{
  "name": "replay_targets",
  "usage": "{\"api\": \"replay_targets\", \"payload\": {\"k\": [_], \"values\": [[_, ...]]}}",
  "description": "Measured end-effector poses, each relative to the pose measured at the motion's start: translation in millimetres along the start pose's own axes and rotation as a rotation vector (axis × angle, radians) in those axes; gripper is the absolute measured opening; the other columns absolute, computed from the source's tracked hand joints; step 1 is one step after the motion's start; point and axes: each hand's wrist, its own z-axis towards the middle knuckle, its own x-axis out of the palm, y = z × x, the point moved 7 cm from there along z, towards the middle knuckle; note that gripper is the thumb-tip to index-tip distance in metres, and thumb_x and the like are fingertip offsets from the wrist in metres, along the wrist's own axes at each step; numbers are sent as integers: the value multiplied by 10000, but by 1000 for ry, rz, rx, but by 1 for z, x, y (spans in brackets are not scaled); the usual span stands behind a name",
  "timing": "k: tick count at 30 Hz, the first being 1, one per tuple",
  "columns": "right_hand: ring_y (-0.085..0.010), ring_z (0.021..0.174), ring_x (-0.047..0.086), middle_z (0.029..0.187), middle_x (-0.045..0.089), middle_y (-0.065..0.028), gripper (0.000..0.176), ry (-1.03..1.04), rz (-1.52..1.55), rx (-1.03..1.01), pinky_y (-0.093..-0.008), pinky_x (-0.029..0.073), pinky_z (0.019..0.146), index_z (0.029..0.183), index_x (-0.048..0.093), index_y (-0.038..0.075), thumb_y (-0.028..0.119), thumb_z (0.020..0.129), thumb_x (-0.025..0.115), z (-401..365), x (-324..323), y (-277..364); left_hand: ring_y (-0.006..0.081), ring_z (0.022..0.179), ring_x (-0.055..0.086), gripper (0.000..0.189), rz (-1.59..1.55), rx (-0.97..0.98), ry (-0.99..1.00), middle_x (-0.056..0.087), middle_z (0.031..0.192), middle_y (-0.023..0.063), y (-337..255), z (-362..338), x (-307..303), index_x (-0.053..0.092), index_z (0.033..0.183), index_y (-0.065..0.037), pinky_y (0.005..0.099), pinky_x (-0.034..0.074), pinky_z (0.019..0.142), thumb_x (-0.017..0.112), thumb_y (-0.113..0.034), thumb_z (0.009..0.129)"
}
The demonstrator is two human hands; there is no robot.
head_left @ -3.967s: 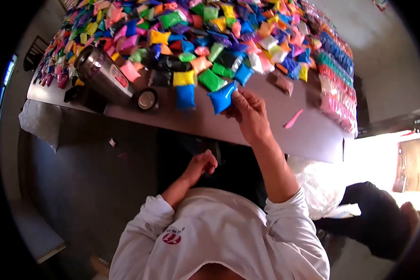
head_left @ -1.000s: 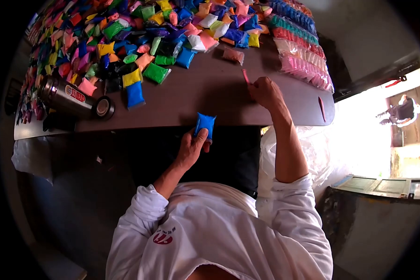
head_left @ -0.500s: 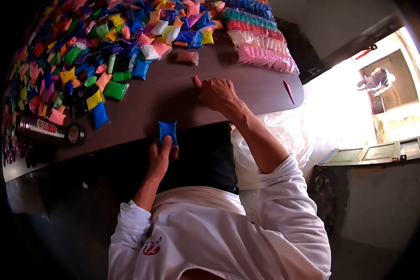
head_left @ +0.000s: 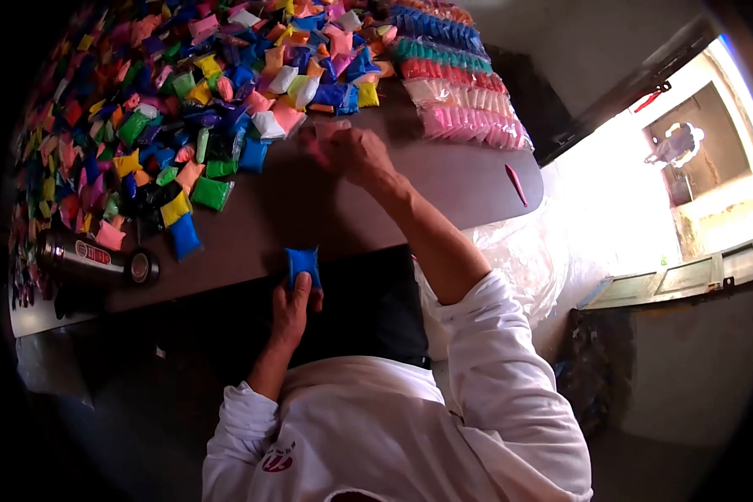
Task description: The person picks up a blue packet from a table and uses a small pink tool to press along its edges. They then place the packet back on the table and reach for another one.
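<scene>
My left hand (head_left: pixel 293 303) pinches a small blue clay packet (head_left: pixel 302 266) at the table's front edge, thumb on its face. Over the table, my right hand (head_left: pixel 361 156) is closed around a slim pink stick (head_left: pixel 316 154), which is smeared by motion. Right at these fingers is a pale pink packet (head_left: pixel 331 127), partly covered by the hand. Beyond and to the left spreads a big pile of colourful packets (head_left: pixel 211 194).
Clear bags of packets (head_left: pixel 475 125) lie in rows at the back right. A pink tool (head_left: pixel 517 185) rests near the table's right end. On the left, a dark flask (head_left: pixel 92 258) lies on its side. Through the doorway a person (head_left: pixel 676 145) is visible.
My right hand has moved left with the pink stick, up to the pale pink packet. My left hand still holds the blue packet. The whole view has shifted slightly.
</scene>
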Motion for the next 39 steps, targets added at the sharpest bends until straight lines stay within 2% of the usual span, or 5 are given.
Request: {"api": "replay_targets", "payload": {"k": [9,22,30,34,39], "values": [[-373,751,603,807,600,-194,142,-748,-292,277,-463,483,659,868,626,57,142,812,526,-101,-152,-147,91,530,486,499,-87,27,29,516,601,9,2,0,0,498,719,-106,230,400,539,469,-569,902],[-360,845,607,876,639,-173,181,-423,-506,474,-438,464,714,885,665,108,219,881,522,-147,-162,-220,82,513,476,454,-123,9,-13,526,606,9,12,-2,-1,517,733,-82,221,378,512,498,-496,918],[-74,653,546,790,631,-29,256,-101,1182,248,-193,403,531,1114,573,39,126,875,609,-179,-57,-41,87,524,498,393,-62,41,-29,549,624,12,14,0,-4,542,777,-68,235,392,497,526,-433,919],[-71,688,548,858,617,-7,314,169,1261,434,-168,415,576,1149,577,44,142,861,652,-201,-11,15,91,525,497,384,-76,51,29,560,648,18,10,-1,-3,542,797,-64,234,397,505,505,-420,935],[-72,846,514,1033,538,-11,632,317,1522,165,-190,433,762,1250,473,-18,160,736,794,-200,-12,71,73,531,500,358,-137,-20,-13,552,649,14,15,-3,-4,531,842,-62,219,400,505,485,-401,949]]}}
